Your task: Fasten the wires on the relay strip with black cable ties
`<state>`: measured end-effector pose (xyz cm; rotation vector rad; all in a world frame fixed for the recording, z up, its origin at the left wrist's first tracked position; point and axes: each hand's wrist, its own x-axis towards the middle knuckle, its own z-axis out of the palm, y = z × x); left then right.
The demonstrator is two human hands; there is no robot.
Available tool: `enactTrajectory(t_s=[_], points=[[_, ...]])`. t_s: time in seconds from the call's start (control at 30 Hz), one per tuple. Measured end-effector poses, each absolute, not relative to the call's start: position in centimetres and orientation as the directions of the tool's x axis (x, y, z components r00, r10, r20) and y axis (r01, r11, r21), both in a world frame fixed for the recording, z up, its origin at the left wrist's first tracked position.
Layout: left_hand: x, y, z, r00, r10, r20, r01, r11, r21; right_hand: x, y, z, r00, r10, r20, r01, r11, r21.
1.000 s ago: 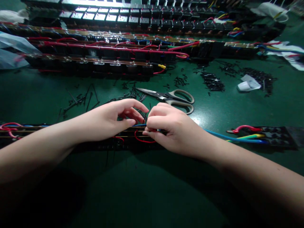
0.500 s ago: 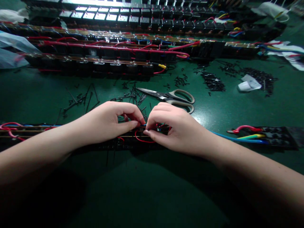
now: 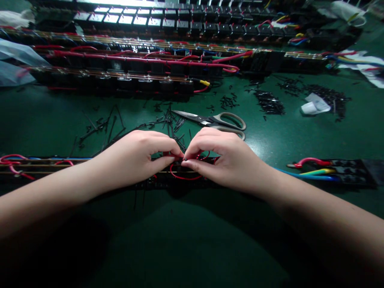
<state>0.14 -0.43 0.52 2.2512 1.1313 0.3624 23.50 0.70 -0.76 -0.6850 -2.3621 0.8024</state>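
Observation:
A long black strip with metal rails and wires [image 3: 39, 169] lies across the table in front of me. Over its middle my left hand [image 3: 147, 154] and my right hand [image 3: 220, 156] meet with their fingertips almost touching. Both hands are pinched closed. Something small and dark shows at my right fingertips, too small to name; what my left fingers hold is hidden. A thin red wire [image 3: 183, 178] loops out just below the fingertips. From under my right forearm, blue, red and yellow-green wires run to a black terminal block [image 3: 349, 172] on the right.
Scissors [image 3: 207, 119] lie just beyond my hands, beside scattered black cable ties [image 3: 100, 127]. Piles of small black pieces [image 3: 270, 103] and a crumpled white wrapper [image 3: 315, 105] sit farther right. More wired strips [image 3: 144, 60] fill the back, with plastic bags [image 3: 21, 60] at left.
My left hand has shifted slightly, and its fingers have closed in toward the thumb. My right fingertips have risen a little and pinch tighter. The scissors and strips stay in place.

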Motion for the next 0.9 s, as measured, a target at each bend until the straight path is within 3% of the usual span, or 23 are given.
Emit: enactTrajectory(t_s=[0.5,0.9], points=[[-0.07,-0.83,-0.04,0.689,0.696,0.201,0.579,-0.696,0.425,23.44,0.77,-0.88,-0.723,0.604,0.336,0.292,0.707,-0.644],[0.2,-1.07,-0.05,0.713,0.631,0.304,0.548,-0.773,0.319,23.36,0.68,-1.08,-0.721,0.586,0.371,0.284,0.738,-0.612]])
